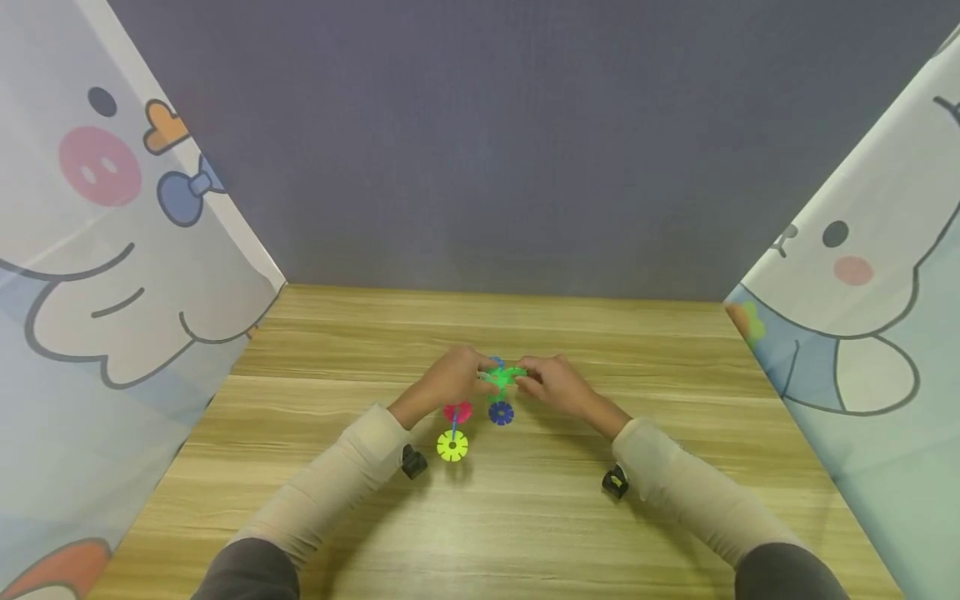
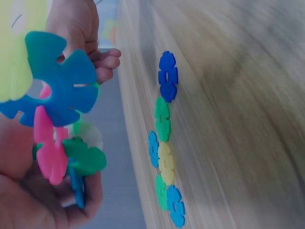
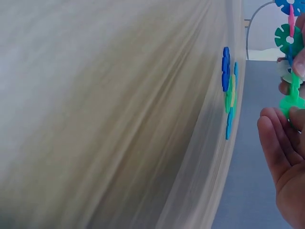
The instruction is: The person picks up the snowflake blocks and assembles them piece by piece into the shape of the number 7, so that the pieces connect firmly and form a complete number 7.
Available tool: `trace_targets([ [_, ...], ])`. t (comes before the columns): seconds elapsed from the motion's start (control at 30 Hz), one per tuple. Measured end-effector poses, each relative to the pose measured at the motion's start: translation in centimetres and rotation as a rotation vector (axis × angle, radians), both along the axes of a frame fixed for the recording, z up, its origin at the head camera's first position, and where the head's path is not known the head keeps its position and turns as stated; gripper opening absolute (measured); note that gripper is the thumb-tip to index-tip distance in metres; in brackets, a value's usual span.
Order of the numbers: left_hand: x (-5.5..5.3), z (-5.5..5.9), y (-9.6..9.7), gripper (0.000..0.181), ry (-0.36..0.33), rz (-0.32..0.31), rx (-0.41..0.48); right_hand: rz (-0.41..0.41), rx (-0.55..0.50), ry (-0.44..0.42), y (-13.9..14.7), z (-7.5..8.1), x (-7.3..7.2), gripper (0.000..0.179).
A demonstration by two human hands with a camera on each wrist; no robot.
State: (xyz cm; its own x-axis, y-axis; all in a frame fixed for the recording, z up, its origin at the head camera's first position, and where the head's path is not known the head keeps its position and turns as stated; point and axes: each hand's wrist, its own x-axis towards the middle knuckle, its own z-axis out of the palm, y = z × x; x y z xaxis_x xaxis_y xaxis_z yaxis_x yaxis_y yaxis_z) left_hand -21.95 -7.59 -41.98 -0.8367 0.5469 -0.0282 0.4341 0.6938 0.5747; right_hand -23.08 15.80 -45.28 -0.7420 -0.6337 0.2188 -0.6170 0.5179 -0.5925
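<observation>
Above the table, a chain of notched plastic discs runs between two hands. My left hand [image 1: 452, 380] grips it around a dark green disc [image 2: 88, 157] and a whitish translucent disc [image 2: 91, 135]. From that grip the chain leads through a pink disc [image 2: 50, 157] and a blue disc [image 2: 78, 98] to a yellow disc [image 1: 444, 446], its near end. At the other end, my right hand [image 1: 561, 385] pinches a bright green disc [image 3: 291, 102] between thumb and fingers. This disc joins another bright green one beside the whitish disc.
Several loose discs lie flat on the wooden table [image 1: 525, 517]: a dark blue disc [image 2: 167, 93], a green disc [image 2: 162, 121], a yellow disc [image 2: 167, 162] and others grouped behind. A grey panel [image 1: 480, 150] stands at the back, with cartoon-printed sheets on both sides.
</observation>
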Motion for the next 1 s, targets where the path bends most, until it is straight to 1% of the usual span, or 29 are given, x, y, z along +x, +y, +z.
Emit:
trace_targets([
  [0.17, -0.1, 0.2, 0.2, 0.047, 0.014, -0.036, -0.003, -0.007, -0.022, 0.036, -0.3, -0.1, -0.1, 0.008],
  [0.37, -0.1, 0.5, 0.1, 0.046, 0.020, -0.045, -0.019, -0.017, -0.020, 0.057, -0.7, -0.1, -0.1, 0.005],
  [0.5, -0.1, 0.5, -0.2, 0.045, 0.022, -0.039, -0.017, -0.019, -0.005, 0.024, -0.9, -0.1, -0.2, 0.006],
  [0.73, 0.0, 0.3, -0.5, 0.045, 0.023, -0.033, -0.036, -0.070, 0.095, -0.037, -1.2, -0.2, -0.2, 0.012],
  [0.83, 0.0, 0.2, -0.7, 0.044, 0.021, -0.013, -0.040, -0.080, 0.126, -0.049, -1.1, -0.3, -0.2, 0.014],
  [0.87, 0.0, 0.2, -0.8, 0.044, 0.016, -0.002, -0.040, -0.085, 0.142, -0.044, -1.0, -0.3, -0.2, 0.014],
  [1.0, 0.0, 0.2, -1.1, 0.044, -0.006, 0.028, -0.037, -0.098, 0.181, -0.066, -0.9, -0.3, 0.0, 0.013],
])
